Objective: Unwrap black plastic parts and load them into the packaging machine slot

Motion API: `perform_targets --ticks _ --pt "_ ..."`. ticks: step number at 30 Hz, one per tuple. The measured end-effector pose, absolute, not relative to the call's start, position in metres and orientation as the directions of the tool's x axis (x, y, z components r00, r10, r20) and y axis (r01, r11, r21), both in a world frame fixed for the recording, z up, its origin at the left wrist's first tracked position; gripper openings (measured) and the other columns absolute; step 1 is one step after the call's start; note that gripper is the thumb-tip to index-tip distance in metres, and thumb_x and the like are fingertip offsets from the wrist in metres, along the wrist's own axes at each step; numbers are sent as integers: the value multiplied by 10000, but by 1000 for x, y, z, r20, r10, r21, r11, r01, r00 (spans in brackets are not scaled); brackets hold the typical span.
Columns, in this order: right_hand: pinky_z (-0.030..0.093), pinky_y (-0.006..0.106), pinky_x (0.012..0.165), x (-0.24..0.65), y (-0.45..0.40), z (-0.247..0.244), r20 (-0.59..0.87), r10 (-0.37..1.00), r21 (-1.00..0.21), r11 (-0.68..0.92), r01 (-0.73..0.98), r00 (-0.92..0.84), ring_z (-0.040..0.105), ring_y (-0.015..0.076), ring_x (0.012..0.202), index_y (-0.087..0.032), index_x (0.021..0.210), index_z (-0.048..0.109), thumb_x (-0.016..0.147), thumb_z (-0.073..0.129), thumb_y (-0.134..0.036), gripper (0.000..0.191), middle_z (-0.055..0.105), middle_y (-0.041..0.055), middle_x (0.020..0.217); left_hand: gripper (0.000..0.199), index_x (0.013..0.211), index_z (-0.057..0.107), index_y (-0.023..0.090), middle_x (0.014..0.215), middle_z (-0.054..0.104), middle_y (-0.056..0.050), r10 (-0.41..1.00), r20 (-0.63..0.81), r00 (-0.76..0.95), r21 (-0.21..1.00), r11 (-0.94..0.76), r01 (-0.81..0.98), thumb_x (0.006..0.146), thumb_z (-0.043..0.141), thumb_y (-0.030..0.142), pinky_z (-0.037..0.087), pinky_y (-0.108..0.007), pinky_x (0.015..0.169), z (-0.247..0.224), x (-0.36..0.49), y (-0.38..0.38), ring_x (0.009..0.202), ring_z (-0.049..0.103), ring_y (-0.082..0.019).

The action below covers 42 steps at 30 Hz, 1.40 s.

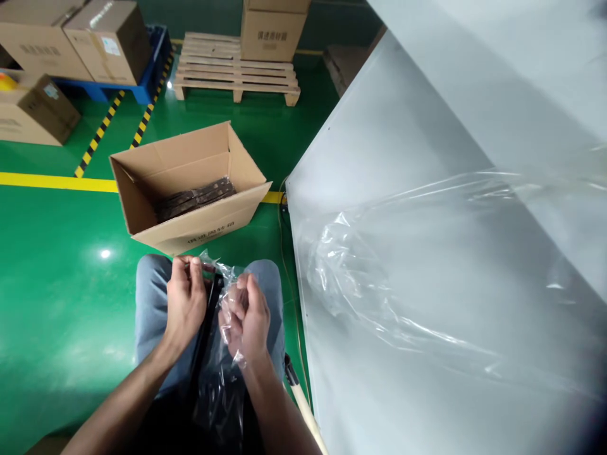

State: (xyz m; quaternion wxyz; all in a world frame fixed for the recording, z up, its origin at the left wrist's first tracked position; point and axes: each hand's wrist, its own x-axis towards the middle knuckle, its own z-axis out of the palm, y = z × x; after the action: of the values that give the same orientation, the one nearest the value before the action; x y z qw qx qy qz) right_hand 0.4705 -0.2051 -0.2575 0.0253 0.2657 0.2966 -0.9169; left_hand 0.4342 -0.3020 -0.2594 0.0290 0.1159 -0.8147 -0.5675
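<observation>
Both hands are over my lap, working on a clear plastic bag (219,395). My left hand (186,302) pinches the bag's edge between thumb and fingers. Opposite it, my right hand (250,309) is closed on another part of the film, and some of the clear plastic lies over its fingers. A long, narrow black part (205,338) rests lengthwise between my thighs, beside the bag; whether it is inside the film I cannot tell. Just beyond my knees stands an open cardboard box (203,234) with several dark, plastic-wrapped pieces (196,197) at its bottom.
On my right is a large grey-white table (427,278), with a long clear plastic sheet (351,265) across it. A pale handle (303,411) leans near its edge. Farther off are a wooden pallet (213,66), a blue pallet (159,60) and closed cartons (107,41).
</observation>
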Motion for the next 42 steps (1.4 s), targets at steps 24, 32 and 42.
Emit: perform_targets --ticks 24,32,42 --pt "496 266 354 437 -153 -273 -567 -99 -806 -139 575 -818 335 93 292 -234 639 616 768 751 -464 297 397 -104 356 280 926 528 254 708 730 1 -52 -198 -979 855 480 -198 1016 499 517 420 -257 472 -261 393 -322 426 610 -163" --pt "462 263 332 432 -139 -259 -505 92 -842 -273 466 -858 278 84 295 -254 583 513 727 791 -507 402 313 -126 351 485 1176 615 210 940 769 -68 -16 -31 -999 929 368 -35 942 613 635 538 -313 696 -255 391 -342 763 711 -207" --pt "375 230 354 430 -128 -255 -555 415 -803 -495 333 -721 315 82 394 -257 617 408 729 817 -477 478 313 -112 444 281 1033 734 266 1178 759 -113 196 -4 -981 848 520 101 861 782 485 548 -431 1027 -284 462 -378 1113 709 -301"
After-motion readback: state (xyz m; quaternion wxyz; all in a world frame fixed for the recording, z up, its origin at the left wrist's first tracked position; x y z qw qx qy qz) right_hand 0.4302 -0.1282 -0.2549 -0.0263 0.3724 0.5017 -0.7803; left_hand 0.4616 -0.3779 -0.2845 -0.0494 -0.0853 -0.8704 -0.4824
